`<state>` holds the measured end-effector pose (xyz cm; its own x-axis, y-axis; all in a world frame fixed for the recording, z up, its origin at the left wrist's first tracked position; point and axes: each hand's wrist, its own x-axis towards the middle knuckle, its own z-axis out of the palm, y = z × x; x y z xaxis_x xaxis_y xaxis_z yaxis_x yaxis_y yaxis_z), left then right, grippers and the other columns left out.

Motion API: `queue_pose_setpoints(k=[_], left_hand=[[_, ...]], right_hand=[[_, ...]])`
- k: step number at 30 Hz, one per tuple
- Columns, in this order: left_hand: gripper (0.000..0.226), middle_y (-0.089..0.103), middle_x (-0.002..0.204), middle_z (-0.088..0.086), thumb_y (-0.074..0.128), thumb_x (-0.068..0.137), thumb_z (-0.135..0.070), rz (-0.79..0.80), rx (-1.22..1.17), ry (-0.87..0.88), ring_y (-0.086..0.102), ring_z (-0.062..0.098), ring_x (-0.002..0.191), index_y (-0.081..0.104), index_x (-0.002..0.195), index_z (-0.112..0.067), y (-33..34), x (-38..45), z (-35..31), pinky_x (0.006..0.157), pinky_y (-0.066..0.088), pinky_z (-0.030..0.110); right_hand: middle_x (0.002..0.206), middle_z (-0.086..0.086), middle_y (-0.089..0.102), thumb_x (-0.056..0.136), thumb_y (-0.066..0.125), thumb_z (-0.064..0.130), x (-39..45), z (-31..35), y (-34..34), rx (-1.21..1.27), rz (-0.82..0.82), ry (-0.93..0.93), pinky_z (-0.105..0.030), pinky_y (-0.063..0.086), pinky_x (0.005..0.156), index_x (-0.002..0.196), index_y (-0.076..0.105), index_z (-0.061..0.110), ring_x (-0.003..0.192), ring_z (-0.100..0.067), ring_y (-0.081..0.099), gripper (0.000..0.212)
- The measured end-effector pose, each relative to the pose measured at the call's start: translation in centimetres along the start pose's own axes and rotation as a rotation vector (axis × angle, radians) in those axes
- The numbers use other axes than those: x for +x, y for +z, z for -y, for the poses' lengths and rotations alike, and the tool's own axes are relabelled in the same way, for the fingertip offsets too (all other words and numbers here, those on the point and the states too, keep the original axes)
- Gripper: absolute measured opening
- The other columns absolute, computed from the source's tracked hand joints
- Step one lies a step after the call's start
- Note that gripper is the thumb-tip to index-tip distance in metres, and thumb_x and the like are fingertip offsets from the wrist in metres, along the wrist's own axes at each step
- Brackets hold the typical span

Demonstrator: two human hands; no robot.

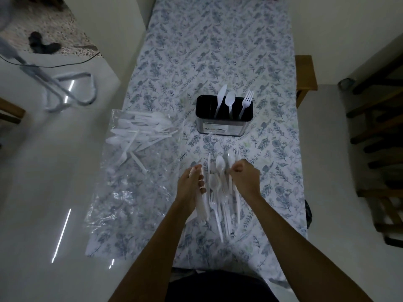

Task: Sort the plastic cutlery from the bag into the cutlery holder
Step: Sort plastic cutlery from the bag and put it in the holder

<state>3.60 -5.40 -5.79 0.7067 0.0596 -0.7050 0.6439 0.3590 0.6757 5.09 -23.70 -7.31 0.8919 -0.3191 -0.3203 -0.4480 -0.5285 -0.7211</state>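
A black and steel cutlery holder (224,125) stands mid-table with a white plastic knife (220,99), spoon (230,103) and fork (246,101) upright in it. A clear plastic bag (130,166) lies at the table's left edge, with several white pieces in its far end. Loose white cutlery (220,199) lies in a pile between my hands. My left hand (193,188) grips a bundle of white pieces at the pile's left side. My right hand (245,179) is closed over the pile's right side, pinching one piece; which kind is hard to tell.
The table wears a floral cloth (218,51). A wooden chair (305,77) stands at the right edge, more wooden furniture (379,149) farther right. On the glossy floor to the left sits a metal fan base (69,90).
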Motion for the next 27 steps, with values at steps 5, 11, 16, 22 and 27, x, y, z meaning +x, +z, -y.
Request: queue_pose_setpoints(k=[5, 11, 16, 22, 27], left_hand=[[0.041, 0.066, 0.099, 0.023, 0.067, 0.099, -0.034, 0.134, -0.022, 0.121, 0.068, 0.028, 0.09, 0.06, 0.111, 0.004, 1.4, 0.4, -0.6, 0.082, 0.059, 0.039], [0.012, 0.069, 0.09, 0.014, 0.058, 0.102, -0.01, 0.023, 0.001, 0.207, 0.065, 0.023, 0.073, 0.064, 0.11, -0.017, 1.7, 0.4, -0.2, 0.058, 0.057, 0.032], [0.036, 0.066, 0.098, 0.011, 0.077, 0.09, -0.037, -0.192, 0.211, 0.179, 0.058, 0.014, 0.067, 0.062, 0.12, -0.023, -0.9, 0.5, 0.6, 0.045, 0.047, 0.023], [0.035, 0.066, 0.095, 0.004, 0.076, 0.09, -0.044, -0.143, 0.183, 0.164, 0.058, 0.015, 0.071, 0.066, 0.112, -0.019, -1.3, 0.8, 0.0, 0.049, 0.048, 0.024], [0.027, 0.07, 0.096, 0.011, 0.073, 0.095, -0.03, 0.023, 0.127, 0.235, 0.069, 0.024, 0.08, 0.065, 0.113, -0.012, 1.2, 0.9, -0.3, 0.071, 0.062, 0.04]], right_hand=[[0.086, 0.008, 0.075, 0.089, 0.077, 0.016, -3.7, 1.6, -1.2, 0.283, 0.1, -0.15, -0.016, 0.056, 0.071, 0.096, 0.077, 0.014, 0.076, -0.005, 0.07, 0.008], [0.077, 0.005, 0.073, 0.093, 0.071, 0.019, -3.7, 1.8, 0.2, 0.096, 0.111, -0.162, -0.02, 0.053, 0.06, 0.091, 0.076, 0.013, 0.062, -0.005, 0.066, 0.008], [0.073, 0.0, 0.064, 0.089, 0.073, 0.03, -0.9, 1.6, 2.3, -0.179, 0.063, -0.03, -0.025, 0.044, 0.054, 0.084, 0.059, 0.013, 0.064, -0.016, 0.061, 0.023], [0.061, 0.003, 0.058, 0.092, 0.066, 0.031, 0.0, 1.5, 1.8, -0.221, 0.004, -0.037, -0.021, 0.035, 0.05, 0.071, 0.063, 0.016, 0.053, -0.011, 0.053, 0.026], [0.054, 0.009, 0.056, 0.097, 0.066, 0.025, -1.7, 2.2, 0.0, -0.162, -0.141, -0.258, -0.016, 0.038, 0.048, 0.072, 0.071, 0.015, 0.043, -0.002, 0.047, 0.028]])
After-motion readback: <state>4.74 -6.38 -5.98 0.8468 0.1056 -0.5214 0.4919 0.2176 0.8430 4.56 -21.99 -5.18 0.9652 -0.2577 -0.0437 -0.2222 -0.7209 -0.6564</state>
